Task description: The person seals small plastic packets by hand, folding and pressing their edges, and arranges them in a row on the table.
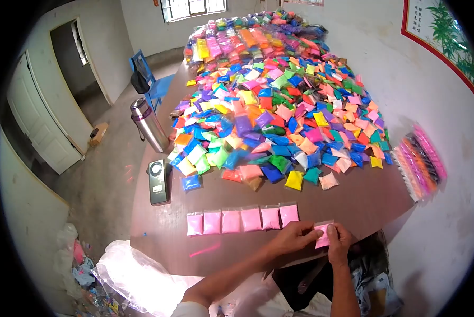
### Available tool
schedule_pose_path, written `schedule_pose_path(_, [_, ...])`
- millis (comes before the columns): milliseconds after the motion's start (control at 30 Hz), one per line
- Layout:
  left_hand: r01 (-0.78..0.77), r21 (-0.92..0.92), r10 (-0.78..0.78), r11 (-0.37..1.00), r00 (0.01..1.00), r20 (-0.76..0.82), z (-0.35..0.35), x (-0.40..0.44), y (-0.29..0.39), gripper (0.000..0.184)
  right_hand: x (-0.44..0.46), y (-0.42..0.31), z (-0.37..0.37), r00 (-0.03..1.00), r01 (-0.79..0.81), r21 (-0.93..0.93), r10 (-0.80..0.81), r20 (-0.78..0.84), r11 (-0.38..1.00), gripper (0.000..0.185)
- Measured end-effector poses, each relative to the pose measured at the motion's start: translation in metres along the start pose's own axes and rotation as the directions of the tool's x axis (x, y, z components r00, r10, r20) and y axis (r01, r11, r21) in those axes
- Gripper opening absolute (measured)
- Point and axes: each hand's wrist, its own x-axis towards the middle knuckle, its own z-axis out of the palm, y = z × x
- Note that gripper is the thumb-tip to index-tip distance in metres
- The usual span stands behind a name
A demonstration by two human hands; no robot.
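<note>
Both my hands grip one small clear packet with pink filling (322,240) above the table's front edge. My left hand (295,238) pinches its left side with thumb and fingers. On the opposite side, my right hand (339,244) presses it with the thumb. Left of my hands, a row of several pink packets (240,219) lies flat, side by side. The rightmost packet of that row (289,213) is just behind my left hand.
A large heap of colourful packets (279,121) covers the table (168,232) behind the row. At left stand a steel thermos (151,127) and a dark box-shaped device (158,184). Bundled coloured strips (419,161) lie at the right edge. A blue chair (155,84) stands behind.
</note>
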Motion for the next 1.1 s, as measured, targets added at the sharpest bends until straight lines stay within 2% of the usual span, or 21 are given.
schedule_pose_path(33, [-0.003, 0.03, 0.003, 1.0, 1.0, 0.007, 0.0, 0.003, -0.001, 0.038, 0.0, 0.005, 0.004, 0.997, -0.011, 0.05, 0.015, -0.079, 0.999, 0.023])
schedule_pose_path(67, [-0.003, 0.028, 0.003, 1.0, 1.0, 0.006, 0.001, 0.007, -0.006, 0.038, 0.001, 0.007, 0.007, 0.997, -0.011, 0.048, 0.015, -0.078, 0.999, 0.023])
schedule_pose_path(133, [-0.098, 0.07, 0.099, 0.993, 0.995, -0.002, 0.004, 0.013, -0.014, 0.039, 0.0, 0.01, 0.013, 0.983, 0.021, 0.046, -0.012, -0.184, 0.999, 0.026])
schedule_pose_path(167, [-0.083, 0.084, 0.083, 0.993, 0.997, 0.01, 0.002, 0.014, -0.015, 0.039, -0.001, 0.009, 0.014, 0.981, 0.014, 0.036, -0.007, -0.191, 0.999, 0.026])
schedule_pose_path(333, [-0.095, 0.096, 0.088, 0.991, 0.994, 0.068, -0.004, 0.014, -0.019, 0.04, 0.008, -0.002, 0.011, 0.984, 0.151, -0.199, -0.166, -0.063, 0.968, 0.025])
schedule_pose_path(367, [-0.052, 0.16, 0.042, 0.986, 0.997, 0.064, -0.004, 0.013, -0.02, 0.042, 0.006, -0.003, 0.011, 0.984, 0.143, -0.225, -0.164, -0.075, 0.964, 0.025])
schedule_pose_path(433, [0.031, 0.249, -0.046, 0.968, 0.997, 0.056, -0.005, 0.013, -0.011, 0.046, 0.004, -0.003, 0.012, 0.997, 0.005, -0.047, -0.009, -0.079, 0.999, 0.027])
schedule_pose_path(467, [0.02, 0.235, -0.038, 0.972, 0.997, 0.073, -0.005, 0.012, -0.003, 0.046, 0.002, 0.005, 0.011, 0.996, 0.003, -0.067, -0.01, -0.091, 0.998, 0.027])
schedule_pose_path(533, [-0.016, 0.249, -0.008, 0.968, 0.995, 0.095, -0.007, 0.009, 0.008, 0.045, -0.001, 0.018, 0.01, 0.984, -0.06, 0.024, 0.063, -0.166, 0.998, 0.027])
schedule_pose_path(667, [-0.091, 0.27, 0.066, 0.959, 0.993, 0.099, -0.002, 0.006, -0.01, 0.041, -0.005, -0.012, 0.017, 0.982, -0.11, 0.032, 0.114, -0.15, 0.993, 0.027])
schedule_pose_path(700, [-0.095, 0.242, 0.078, 0.966, 0.994, 0.078, -0.001, 0.005, -0.011, 0.04, -0.003, 0.006, 0.012, 0.989, 0.039, -0.099, -0.053, -0.136, 0.994, 0.027])
schedule_pose_path(833, [-0.15, 0.237, 0.145, 0.96, 0.989, 0.037, -0.002, 0.006, -0.019, 0.035, -0.002, 0.002, 0.01, 0.996, 0.038, -0.061, -0.042, -0.077, 0.997, 0.028])
schedule_pose_path(933, [-0.126, 0.224, 0.116, 0.966, 0.991, 0.061, -0.002, 0.005, -0.012, 0.036, -0.003, 0.006, 0.006, 0.998, 0.01, -0.055, -0.013, -0.059, 0.998, 0.029])
schedule_pose_path(1000, [-0.095, 0.21, 0.08, 0.973, 0.994, 0.081, -0.005, 0.001, 0.009, 0.037, -0.005, 0.013, 0.004, 0.992, -0.036, -0.062, 0.028, -0.125, 0.997, 0.037])
schedule_pose_path(1067, [-0.056, 0.194, 0.036, 0.979, 0.994, 0.105, -0.004, 0.0, 0.011, 0.038, -0.004, 0.011, 0.007, 0.987, -0.058, -0.033, 0.052, -0.153, 0.998, 0.035])
schedule_pose_path(1100, [-0.112, 0.213, 0.099, 0.971, 0.993, 0.069, -0.001, 0.002, 0.004, 0.038, -0.003, 0.01, 0.008, 0.981, -0.071, -0.003, 0.07, -0.18, 0.997, 0.033])
